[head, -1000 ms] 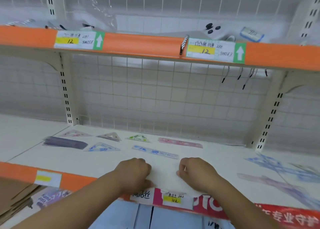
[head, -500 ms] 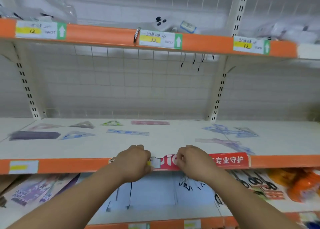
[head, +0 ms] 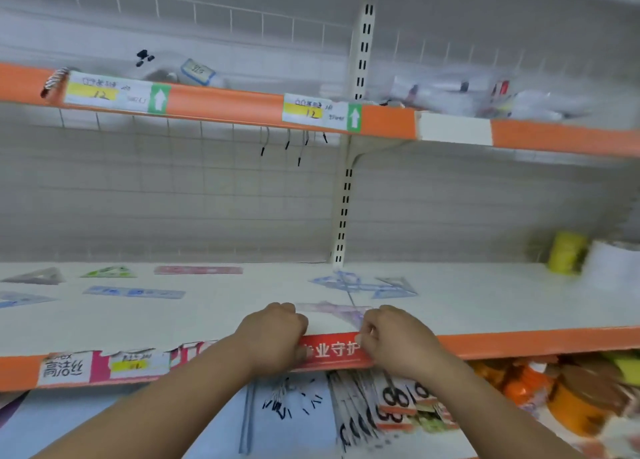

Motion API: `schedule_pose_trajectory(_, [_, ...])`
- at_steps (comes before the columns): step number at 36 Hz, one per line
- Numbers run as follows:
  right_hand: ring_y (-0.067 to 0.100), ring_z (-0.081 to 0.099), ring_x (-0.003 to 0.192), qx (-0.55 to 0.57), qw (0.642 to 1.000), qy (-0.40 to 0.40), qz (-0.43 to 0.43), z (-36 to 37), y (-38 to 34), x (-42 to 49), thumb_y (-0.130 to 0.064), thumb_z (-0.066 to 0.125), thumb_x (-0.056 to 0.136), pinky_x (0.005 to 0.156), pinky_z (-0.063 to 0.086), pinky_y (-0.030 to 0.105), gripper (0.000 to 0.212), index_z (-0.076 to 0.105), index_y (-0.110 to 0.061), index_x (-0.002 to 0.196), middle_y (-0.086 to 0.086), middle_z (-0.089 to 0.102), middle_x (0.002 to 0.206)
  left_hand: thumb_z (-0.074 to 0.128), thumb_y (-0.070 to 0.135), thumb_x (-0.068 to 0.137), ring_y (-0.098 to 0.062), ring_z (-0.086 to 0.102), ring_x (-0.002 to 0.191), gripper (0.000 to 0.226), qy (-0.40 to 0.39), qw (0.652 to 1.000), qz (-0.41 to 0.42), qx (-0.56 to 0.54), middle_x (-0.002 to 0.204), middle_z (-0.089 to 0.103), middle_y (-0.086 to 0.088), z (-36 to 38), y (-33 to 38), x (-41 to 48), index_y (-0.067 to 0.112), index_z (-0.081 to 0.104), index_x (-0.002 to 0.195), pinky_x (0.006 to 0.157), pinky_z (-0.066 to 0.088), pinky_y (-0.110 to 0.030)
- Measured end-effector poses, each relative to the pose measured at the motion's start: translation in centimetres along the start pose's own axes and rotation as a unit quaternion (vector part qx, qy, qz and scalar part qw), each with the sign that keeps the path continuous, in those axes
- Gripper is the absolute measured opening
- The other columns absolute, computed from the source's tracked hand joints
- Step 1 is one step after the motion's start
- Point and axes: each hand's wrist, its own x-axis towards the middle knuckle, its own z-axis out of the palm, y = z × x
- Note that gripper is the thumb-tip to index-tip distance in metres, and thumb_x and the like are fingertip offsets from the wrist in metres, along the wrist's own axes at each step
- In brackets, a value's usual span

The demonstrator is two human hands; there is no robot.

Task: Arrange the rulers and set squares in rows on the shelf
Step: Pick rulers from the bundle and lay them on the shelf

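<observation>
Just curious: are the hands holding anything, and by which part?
Cannot tell: left hand and right hand curl at the shelf edge beside the ends of a purple ruler; blur hides any grip.

A wire-grid back panel point(head: 173, 188) and slotted upright point(head: 344, 209) stand behind the shelf point(head: 485, 302).

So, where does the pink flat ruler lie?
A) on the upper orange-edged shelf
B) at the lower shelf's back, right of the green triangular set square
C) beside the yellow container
B: the pink flat ruler lies at the back, right of the green triangular set square.
</observation>
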Motion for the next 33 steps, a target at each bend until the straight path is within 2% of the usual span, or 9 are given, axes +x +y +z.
schedule_pose_trajectory(7, [0.015, 0.055, 0.099, -0.013, 1.0, -0.023, 0.008, -1.7, 8.5, 0.4, -0.039, 0.048, 0.093, 0.082, 0.045, 0.029, 0.02, 0.06, -0.024, 0.099, -0.003, 0.057, 0.105, 0.049, 0.047, 0.093, -0.023, 0.047, 0.116, 0.042, 0.003, 1.0, -0.004, -0.012, 0.122, 0.05, -0.006, -0.1, 6.7, 4.3, 0.018, 0.055, 0.123, 0.082, 0.039, -0.03])
schedule_pose_trajectory(11, [0.013, 0.054, 0.098, -0.003, 0.999, -0.035, 0.008, -1.7, 11.1, 1.1, -0.041, 0.049, 0.093, 0.083, 0.045, 0.029, 0.015, 0.056, -0.028, 0.092, -0.006, 0.055, 0.103, 0.048, 0.045, 0.094, -0.023, 0.046, 0.117, 0.041, -0.004, 1.0, -0.014, -0.004, 0.124, 0.049, -0.007, -0.2, 8.4, 5.8, 0.017, 0.055, 0.123, 0.089, 0.042, -0.034])
schedule_pose_trajectory(13, [0.013, 0.054, 0.098, 0.002, 0.999, -0.04, 0.01, -1.5, 11.9, 1.6, -0.041, 0.049, 0.093, 0.084, 0.045, 0.028, 0.017, 0.058, -0.027, 0.095, -0.006, 0.055, 0.104, 0.048, 0.046, 0.094, -0.023, 0.046, 0.117, 0.041, -0.009, 1.0, -0.019, 0.0, 0.124, 0.05, -0.007, -0.2, 8.6, 6.4, 0.017, 0.055, 0.123, 0.09, 0.043, -0.035])
schedule_pose_trajectory(21, [0.013, 0.056, 0.094, 0.012, 0.999, -0.038, 0.021, -0.5, 13.1, 4.5, -0.04, 0.05, 0.093, 0.084, 0.048, 0.031, 0.022, 0.062, -0.022, 0.095, -0.006, 0.057, 0.102, 0.048, 0.041, 0.095, -0.023, 0.045, 0.12, 0.04, -0.021, 0.999, -0.024, 0.021, 0.127, 0.049, -0.005, 0.0, 6.6, 9.3, 0.018, 0.052, 0.128, 0.093, 0.044, -0.036])
schedule_pose_trajectory(25, [0.016, 0.058, 0.09, 0.0, 0.999, -0.034, 0.031, -0.7, 13.2, 6.5, -0.037, 0.049, 0.094, 0.083, 0.049, 0.032, 0.027, 0.063, -0.014, 0.094, -0.001, 0.06, 0.1, 0.049, 0.041, 0.094, -0.021, 0.047, 0.119, 0.039, -0.018, 1.0, -0.021, 0.015, 0.126, 0.05, -0.004, 0.5, 4.9, 10.7, 0.019, 0.054, 0.126, 0.092, 0.044, -0.035])
schedule_pose_trajectory(33, [0.02, 0.059, 0.097, -0.037, 0.997, -0.042, 0.049, 0.5, 13.0, 9.9, -0.031, 0.044, 0.097, 0.083, 0.048, 0.032, 0.024, 0.063, -0.016, 0.101, 0.004, 0.06, 0.108, 0.047, 0.037, 0.095, -0.019, 0.048, 0.118, 0.036, -0.02, 1.0, -0.019, 0.008, 0.128, 0.055, 0.0, 2.6, 0.9, 12.7, 0.022, 0.054, 0.127, 0.092, 0.044, -0.032])
